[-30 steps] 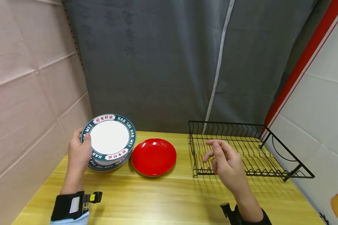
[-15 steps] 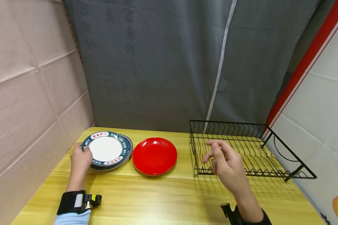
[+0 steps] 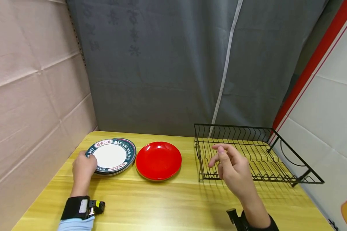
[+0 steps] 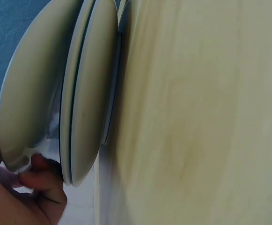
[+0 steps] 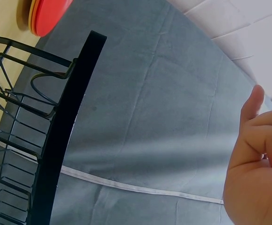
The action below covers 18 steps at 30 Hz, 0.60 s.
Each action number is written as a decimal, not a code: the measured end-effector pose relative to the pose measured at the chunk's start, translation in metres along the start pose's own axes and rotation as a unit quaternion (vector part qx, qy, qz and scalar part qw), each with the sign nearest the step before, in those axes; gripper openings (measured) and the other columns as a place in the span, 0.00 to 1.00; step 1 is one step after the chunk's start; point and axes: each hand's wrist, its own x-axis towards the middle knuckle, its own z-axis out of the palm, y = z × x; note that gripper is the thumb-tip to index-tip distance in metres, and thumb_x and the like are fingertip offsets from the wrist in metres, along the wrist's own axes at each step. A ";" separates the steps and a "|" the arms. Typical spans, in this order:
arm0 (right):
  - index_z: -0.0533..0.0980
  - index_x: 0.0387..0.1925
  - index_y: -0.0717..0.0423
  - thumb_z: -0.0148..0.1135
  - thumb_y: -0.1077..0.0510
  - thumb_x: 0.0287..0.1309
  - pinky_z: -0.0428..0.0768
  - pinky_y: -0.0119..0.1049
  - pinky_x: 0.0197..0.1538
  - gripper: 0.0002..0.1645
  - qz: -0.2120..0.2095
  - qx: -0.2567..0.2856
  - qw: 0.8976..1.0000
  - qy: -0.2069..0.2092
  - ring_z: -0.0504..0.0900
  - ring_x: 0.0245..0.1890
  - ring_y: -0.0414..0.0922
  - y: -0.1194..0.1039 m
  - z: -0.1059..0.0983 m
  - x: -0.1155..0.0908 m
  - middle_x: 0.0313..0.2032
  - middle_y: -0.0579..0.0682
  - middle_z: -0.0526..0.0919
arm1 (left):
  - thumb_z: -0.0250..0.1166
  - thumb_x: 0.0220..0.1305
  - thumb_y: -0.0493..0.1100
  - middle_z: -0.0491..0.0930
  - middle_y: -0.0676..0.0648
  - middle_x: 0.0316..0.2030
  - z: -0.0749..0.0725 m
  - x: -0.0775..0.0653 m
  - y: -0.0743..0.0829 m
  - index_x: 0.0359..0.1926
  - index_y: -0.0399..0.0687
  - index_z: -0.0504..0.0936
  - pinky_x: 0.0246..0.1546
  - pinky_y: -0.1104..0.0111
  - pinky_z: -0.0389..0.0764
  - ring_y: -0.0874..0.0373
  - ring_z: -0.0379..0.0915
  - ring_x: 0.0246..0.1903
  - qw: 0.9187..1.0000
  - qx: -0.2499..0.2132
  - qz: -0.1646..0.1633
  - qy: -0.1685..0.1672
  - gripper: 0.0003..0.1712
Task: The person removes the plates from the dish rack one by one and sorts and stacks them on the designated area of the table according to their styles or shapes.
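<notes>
With thumb over the near-left rim, my left hand (image 3: 84,166) pinches a white plate (image 3: 111,156) with a green lettered border. In the left wrist view that plate (image 4: 33,79) stands a little apart from the stacked plates (image 4: 86,103) under it, and curled fingers (image 4: 44,180) reach into the gap. Right of this stack lies a glossy red plate (image 3: 158,160). My right hand (image 3: 237,171) hangs before the black wire dish rack (image 3: 234,126), fingers loosely curled, holding nothing. It appears apart from the rack in the right wrist view.
A wooden table (image 3: 150,205) carries everything. A grey curtain (image 3: 162,64) closes off the back, a pale cloth wall (image 3: 31,112) the left and a white wall (image 3: 329,122) the right. An orange edge shows under the red plate (image 5: 54,16).
My left hand has lowered the green-bordered plate onto the stack, from a raised, tilted pose to nearly level. My right hand has stayed in place.
</notes>
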 end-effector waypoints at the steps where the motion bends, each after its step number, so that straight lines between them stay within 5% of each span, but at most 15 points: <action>1: 0.78 0.54 0.61 0.45 0.58 0.85 0.65 0.33 0.11 0.15 0.001 -0.001 1.000 0.001 0.65 0.10 0.39 0.000 0.000 0.000 0.25 0.48 0.85 | 0.39 0.82 0.44 0.57 0.19 0.76 0.000 0.000 0.000 0.80 0.25 0.51 0.77 0.35 0.61 0.25 0.58 0.74 1.000 0.010 0.000 0.000 0.36; 8: 0.78 0.53 0.59 0.47 0.58 0.85 0.65 0.34 0.12 0.14 0.008 -0.016 1.000 0.005 0.66 0.10 0.39 0.000 -0.003 -0.002 0.25 0.48 0.86 | 0.45 0.77 0.39 0.61 0.16 0.71 -0.003 -0.003 -0.003 0.76 0.19 0.56 0.74 0.35 0.66 0.26 0.62 0.65 0.998 0.064 -0.010 -0.027 0.35; 18: 0.79 0.52 0.59 0.48 0.59 0.84 0.66 0.33 0.12 0.13 0.007 -0.032 0.999 -0.003 0.66 0.11 0.38 0.001 -0.003 -0.001 0.26 0.51 0.86 | 0.46 0.76 0.42 0.61 0.17 0.70 -0.009 -0.004 0.003 0.76 0.20 0.56 0.72 0.37 0.70 0.28 0.64 0.63 0.998 0.051 -0.004 -0.048 0.37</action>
